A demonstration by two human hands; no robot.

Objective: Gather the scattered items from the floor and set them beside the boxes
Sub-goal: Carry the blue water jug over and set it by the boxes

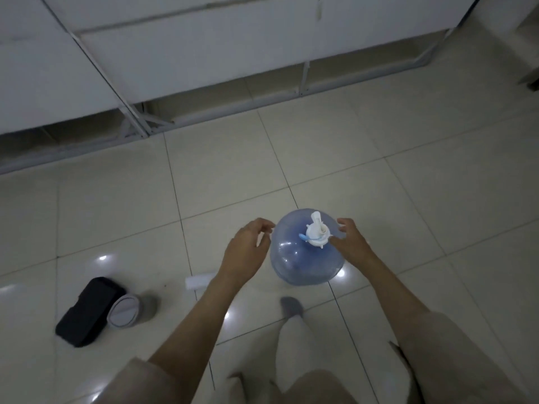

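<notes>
My sleeves and forearms are filling the bottom of the view, nearest the camera, and past them I am looking down at the tiled floor (pixel 408 185). Beyond the water jug (pixel 304 258), white shelving (pixel 204 53) is running along the far side.

The jug is standing upright on the floor just ahead of my foot, its long axis vertical, neck and white cap (pixel 316 236) pointing up at me. I am judging it bulky, rigid and smooth-walled; it is looking mostly empty, so probably light, yet slippery and too wide for one hand. I would be taking it on both shoulders, or round the neck under the cap.

Left of the jug, a black case (pixel 84 312) is lying flat, a grey cylindrical container (pixel 128 312) touching it on its jug side. A small white piece (pixel 198 281) is lying between those and the jug.

My left hand (pixel 248 252) is hovering just left of the jug, fingers loosely spread, gripping nothing. My right hand (pixel 351 243) is reaching in at the cap side, fingers also loose and gripping nothing.
</notes>
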